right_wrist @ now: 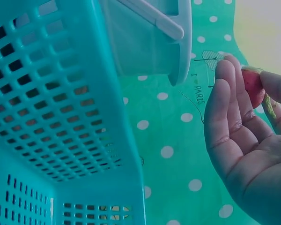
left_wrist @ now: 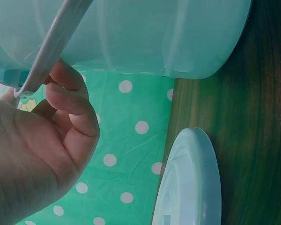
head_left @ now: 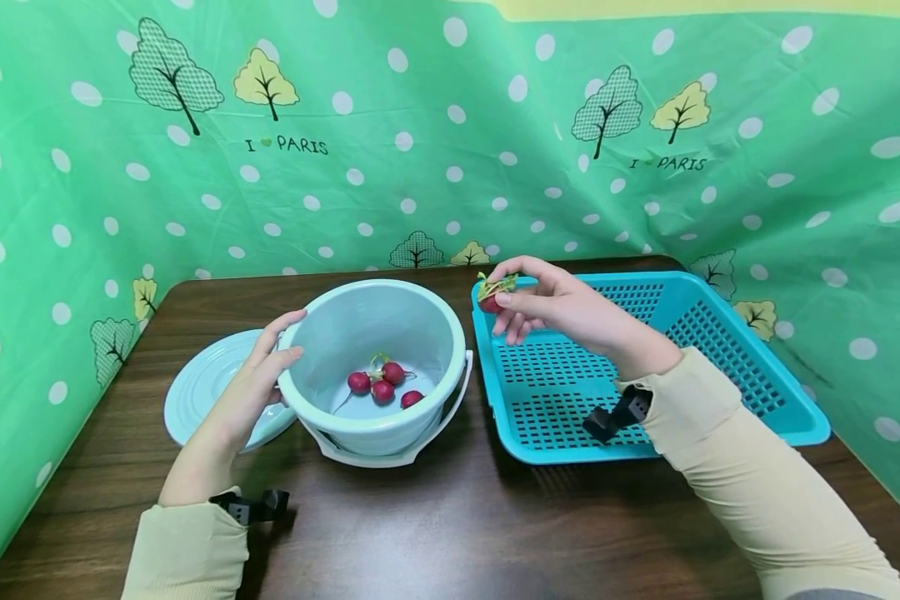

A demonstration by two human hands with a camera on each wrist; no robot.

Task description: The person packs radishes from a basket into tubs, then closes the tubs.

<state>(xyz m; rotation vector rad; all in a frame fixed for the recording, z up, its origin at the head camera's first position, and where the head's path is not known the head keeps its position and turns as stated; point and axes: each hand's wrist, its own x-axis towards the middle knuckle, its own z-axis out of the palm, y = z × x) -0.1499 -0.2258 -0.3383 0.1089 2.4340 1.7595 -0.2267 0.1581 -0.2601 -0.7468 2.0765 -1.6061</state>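
A red radish with short green stems is pinched between the thumb and fingers of my right hand, above the near-left corner of a blue basket. In the right wrist view the radish shows between thumb and fingers, its thin root trailing down. My left hand grips the left rim of a pale blue bucket, thumb over the edge. Several radishes lie on the bucket's floor. In the left wrist view, my left hand's fingers curl under the bucket's handle and rim.
A round pale blue lid lies on the dark wooden table left of the bucket. The bucket's white handle hangs down at its front. A green polka-dot cloth hangs behind the table and along its sides.
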